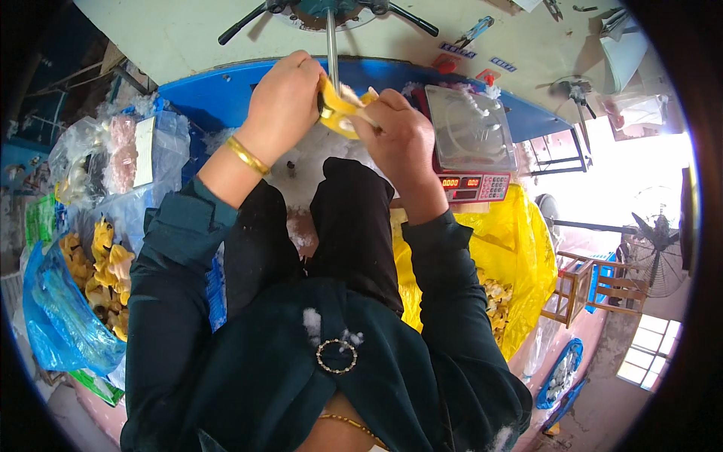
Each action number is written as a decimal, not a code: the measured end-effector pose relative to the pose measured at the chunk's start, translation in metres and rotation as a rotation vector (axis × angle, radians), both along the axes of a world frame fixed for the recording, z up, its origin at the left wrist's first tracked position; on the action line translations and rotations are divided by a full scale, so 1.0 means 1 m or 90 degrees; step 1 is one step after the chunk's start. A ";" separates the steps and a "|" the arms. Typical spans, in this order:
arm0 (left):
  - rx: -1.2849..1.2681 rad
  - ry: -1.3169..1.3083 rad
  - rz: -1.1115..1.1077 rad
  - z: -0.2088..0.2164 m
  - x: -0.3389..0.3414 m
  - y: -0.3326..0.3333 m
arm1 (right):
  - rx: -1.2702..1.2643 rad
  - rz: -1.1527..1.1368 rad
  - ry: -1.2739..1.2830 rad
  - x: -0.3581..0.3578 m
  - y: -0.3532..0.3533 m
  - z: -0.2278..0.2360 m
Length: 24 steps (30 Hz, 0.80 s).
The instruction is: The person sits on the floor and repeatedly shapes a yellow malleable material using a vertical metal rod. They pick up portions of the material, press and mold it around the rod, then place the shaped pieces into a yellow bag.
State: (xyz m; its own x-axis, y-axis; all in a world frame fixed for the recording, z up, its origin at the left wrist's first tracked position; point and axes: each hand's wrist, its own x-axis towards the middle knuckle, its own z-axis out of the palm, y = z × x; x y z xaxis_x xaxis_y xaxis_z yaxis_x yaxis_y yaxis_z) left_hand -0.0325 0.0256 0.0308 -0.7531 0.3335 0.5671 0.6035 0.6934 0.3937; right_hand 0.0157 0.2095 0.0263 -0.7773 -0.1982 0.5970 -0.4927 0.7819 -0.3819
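My left hand (286, 98) and my right hand (403, 139) both grip a small yellow plush piece (339, 118), one from each side. Fingers of both hands are closed on its edges. A thin metal tube (331, 49) comes down from the machine above, and its lower end meets the plush piece; how far it goes in is hidden. Whitish material shows at the opening of the piece. Loose white stuffing (301, 177) lies below my hands, around my knees.
A digital scale (471, 128) with a red body stands right of my hands. Yellow plush pieces fill a blue bag (60, 316) at left and a yellow bag (523, 248) at right. Black handles (410, 19) stick out from the machine. Pliers (474, 32) lie on the pale surface.
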 end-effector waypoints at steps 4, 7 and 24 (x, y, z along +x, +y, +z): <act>-0.009 -0.054 0.067 -0.015 -0.034 -0.003 | 0.060 -0.052 0.015 -0.005 -0.028 -0.008; 0.003 -0.028 -0.055 -0.015 -0.038 -0.019 | 0.038 -0.055 -0.022 -0.006 -0.024 -0.012; 0.280 -0.483 -0.293 0.008 0.016 -0.032 | -0.077 0.102 -0.065 -0.005 0.013 0.001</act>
State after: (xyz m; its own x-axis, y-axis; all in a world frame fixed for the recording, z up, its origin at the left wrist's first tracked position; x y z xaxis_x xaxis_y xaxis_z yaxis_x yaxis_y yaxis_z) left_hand -0.0168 -0.0059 0.0388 -0.8178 0.5604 0.1310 0.2580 0.1536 0.9539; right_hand 0.0110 0.2221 0.0276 -0.7992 -0.2558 0.5439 -0.5611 0.6419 -0.5226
